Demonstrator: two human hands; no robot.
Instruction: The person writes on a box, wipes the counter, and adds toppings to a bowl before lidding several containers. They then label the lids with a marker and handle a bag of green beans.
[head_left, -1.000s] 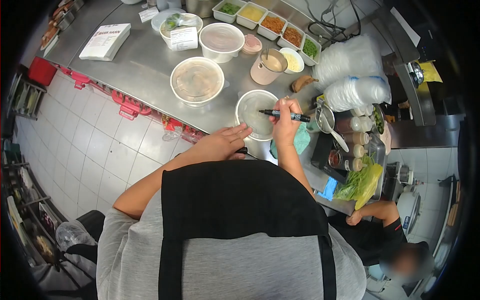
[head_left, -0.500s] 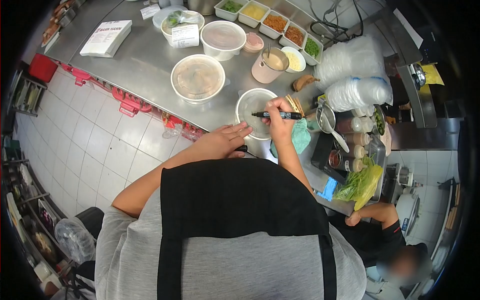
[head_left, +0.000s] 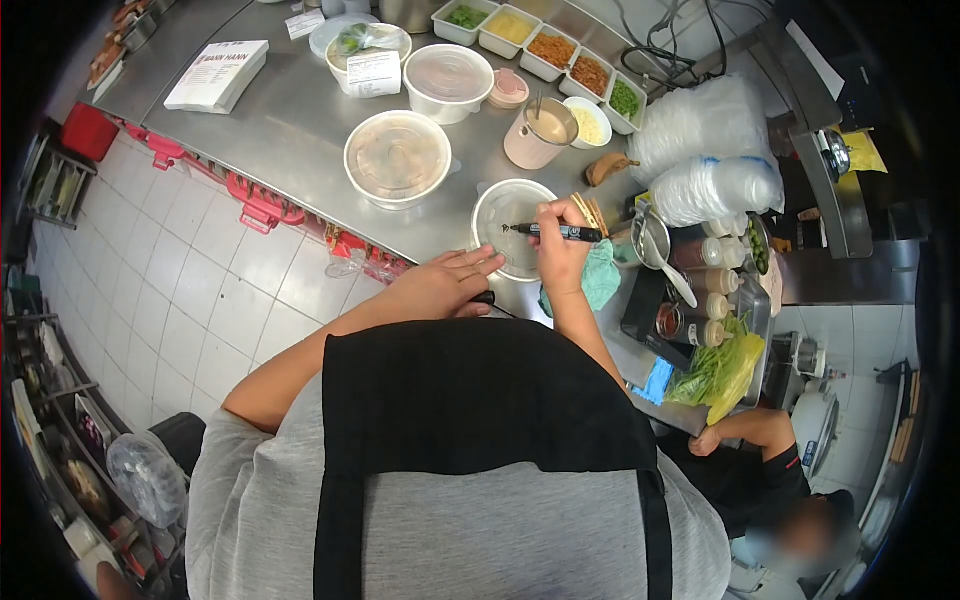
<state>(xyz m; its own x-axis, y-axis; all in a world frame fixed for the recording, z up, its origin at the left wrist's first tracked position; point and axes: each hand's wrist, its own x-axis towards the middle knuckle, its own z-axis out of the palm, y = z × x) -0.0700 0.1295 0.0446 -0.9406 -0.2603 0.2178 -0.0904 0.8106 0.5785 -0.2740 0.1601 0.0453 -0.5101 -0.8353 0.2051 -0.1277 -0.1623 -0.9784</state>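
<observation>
A black marker (head_left: 560, 232) is pinched in my right hand (head_left: 563, 250), its tip on the clear lid of a round white tub (head_left: 515, 195). Small dark strokes show on the lid by the tip. My left hand (head_left: 450, 283) rests its stretched fingers on the near left edge of this lid. From under its thumb side sticks a short black piece that looks like the marker cap (head_left: 485, 298), held against the hand. A green cloth (head_left: 597, 280) lies beside my right wrist.
Lidded tubs (head_left: 398, 158) stand at the back left, near a pad of printed slips (head_left: 217, 76). A pink cup (head_left: 540, 135) and trays of chopped toppings (head_left: 548, 50) are behind. Bottles (head_left: 712, 280), a ladle (head_left: 652, 240) and greens (head_left: 725, 365) crowd the right, where another person (head_left: 750, 440) stands.
The marker tip has shifted slightly on the lid, and the dark strokes there are more visible. My left hand keeps its place.
</observation>
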